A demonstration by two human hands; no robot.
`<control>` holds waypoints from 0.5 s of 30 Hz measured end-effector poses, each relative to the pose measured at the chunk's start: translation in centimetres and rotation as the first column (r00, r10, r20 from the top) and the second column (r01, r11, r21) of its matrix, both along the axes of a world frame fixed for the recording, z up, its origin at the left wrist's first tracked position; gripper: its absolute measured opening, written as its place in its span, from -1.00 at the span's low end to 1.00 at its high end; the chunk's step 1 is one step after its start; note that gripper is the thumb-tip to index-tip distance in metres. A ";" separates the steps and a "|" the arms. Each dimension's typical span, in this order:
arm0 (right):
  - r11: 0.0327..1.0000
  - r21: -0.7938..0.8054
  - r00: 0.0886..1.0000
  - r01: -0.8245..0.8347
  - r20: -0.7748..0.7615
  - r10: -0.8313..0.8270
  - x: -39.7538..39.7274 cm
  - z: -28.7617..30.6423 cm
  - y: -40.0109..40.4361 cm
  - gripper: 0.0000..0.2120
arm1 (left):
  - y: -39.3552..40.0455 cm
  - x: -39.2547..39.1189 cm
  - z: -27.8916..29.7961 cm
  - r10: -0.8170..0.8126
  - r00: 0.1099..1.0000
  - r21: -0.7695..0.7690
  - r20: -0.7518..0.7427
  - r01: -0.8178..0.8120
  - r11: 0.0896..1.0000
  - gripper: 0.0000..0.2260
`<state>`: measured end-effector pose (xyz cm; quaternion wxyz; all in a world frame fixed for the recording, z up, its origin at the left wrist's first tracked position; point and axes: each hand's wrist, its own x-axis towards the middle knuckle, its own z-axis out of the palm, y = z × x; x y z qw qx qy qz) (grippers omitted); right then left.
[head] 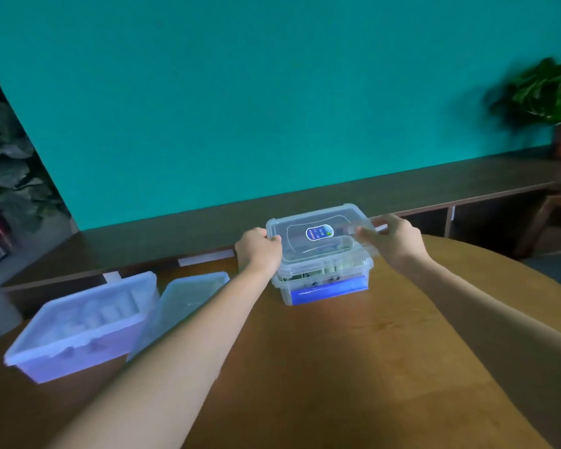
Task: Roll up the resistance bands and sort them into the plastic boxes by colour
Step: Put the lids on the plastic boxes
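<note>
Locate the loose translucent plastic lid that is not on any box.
In the head view, the loose translucent plastic lid leans at left-centre of the wooden table, against the open box, left of the person's left forearm.

Both forearms are showing bare right up to the frame's edge, and the left hand (259, 251) and right hand (394, 238) are showing bare too (fingers partly blurred).

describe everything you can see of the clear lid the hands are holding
The clear lid is see-through plastic, rectangular with rounded corners, with a raised inner outline and an oval blue sticker at its centre. It sits tilted on the clear box, right edge lifted. The left hand grips its left edge; the right hand pinches its right edge.
</note>
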<state>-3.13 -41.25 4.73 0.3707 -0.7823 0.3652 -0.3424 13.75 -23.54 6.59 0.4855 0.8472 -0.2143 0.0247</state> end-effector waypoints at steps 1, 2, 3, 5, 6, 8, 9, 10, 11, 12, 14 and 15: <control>1.000 -0.006 0.999 0.005 -0.033 -0.005 0.5 -0.5 -0.3 -0.54 | -0.4 0.5 -0.7 0.006 1.000 0.039 -0.001 -0.006 0.999 -0.81; 1.000 -0.016 0.997 0.011 -0.076 -0.012 1.0 -0.9 -0.6 -0.55 | -0.7 1.0 -1.4 0.012 1.000 0.079 -0.011 -0.011 0.997 -0.79; 1.000 -0.025 0.992 0.014 -0.127 -0.017 1.4 -1.4 -0.8 -0.55 | -1.0 1.3 -2.1 0.023 1.000 0.110 -0.021 -0.021 0.994 -0.78; 0.999 -0.044 0.979 0.008 -0.203 -0.017 2.0 -2.3 -1.0 -0.54 | -1.5 1.6 -3.0 0.044 0.999 0.167 -0.018 -0.041 0.985 -0.77; 0.999 -0.052 0.977 0.008 -0.212 -0.019 2.2 -2.7 -1.1 -0.54 | -1.6 1.6 -3.3 0.053 0.999 0.191 -0.011 -0.050 0.980 -0.76; 0.998 -0.061 0.977 0.016 -0.214 -0.029 2.4 -3.0 -1.3 -0.56 | -1.8 1.5 -3.7 0.064 0.998 0.223 0.008 -0.064 0.973 -0.76; 0.998 -0.062 0.975 0.021 -0.220 -0.034 2.5 -3.1 -1.4 -0.57 | -1.9 1.3 -3.8 0.068 0.998 0.239 0.013 -0.069 0.969 -0.76; 0.998 -0.060 0.972 0.022 -0.232 -0.035 2.6 -3.1 -1.4 -0.58 | -2.0 1.3 -3.9 0.067 0.998 0.254 0.012 -0.068 0.965 -0.77; 0.998 -0.050 0.968 0.024 -0.249 -0.035 2.7 -3.3 -1.4 -0.57 | -2.1 1.3 -4.1 0.069 0.998 0.260 0.007 -0.069 0.963 -0.77; 0.999 -0.037 0.963 0.025 -0.267 -0.034 2.7 -3.3 -1.4 -0.56 | -2.1 1.4 -4.3 0.073 0.997 0.260 0.000 -0.070 0.963 -0.77; 1.000 -0.007 0.958 0.026 -0.285 -0.027 2.8 -3.5 -1.4 -0.56 | -2.2 1.3 -4.6 0.074 0.997 0.265 0.002 -0.072 0.961 -0.75; 1.000 0.011 0.960 0.026 -0.280 -0.022 2.8 -3.6 -1.4 -0.58 | -2.2 1.3 -4.7 0.074 0.997 0.270 0.006 -0.073 0.960 -0.74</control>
